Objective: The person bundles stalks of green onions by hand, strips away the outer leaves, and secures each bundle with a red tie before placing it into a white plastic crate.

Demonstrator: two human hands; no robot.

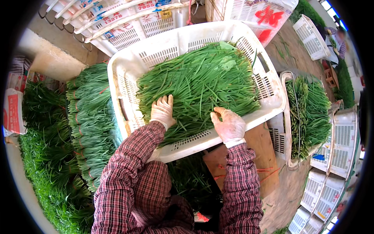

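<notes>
A white slatted plastic crate (198, 29) stands before me, holding a thick layer of long green garlic chives (198, 78). My left hand (163, 111), in a pale glove, lies on the near left part of the chives with its fingers stretched out. At the crate's near right side, my right hand (230, 124), gloved too, hangs over the rim with thumb and forefinger slightly apart at the edge of the chives. Neither hand shows anything gripped. The right hand's other fingers are partly hidden.
Tied bundles of chives (91, 121) are stacked left of the crate, with loose greens (43, 171) beyond. Another filled crate (288, 117) stands to the right. A wooden board (269, 171) lies under the near right side. Stacked crates (132, 27) rise behind; a person (341, 43) is far right.
</notes>
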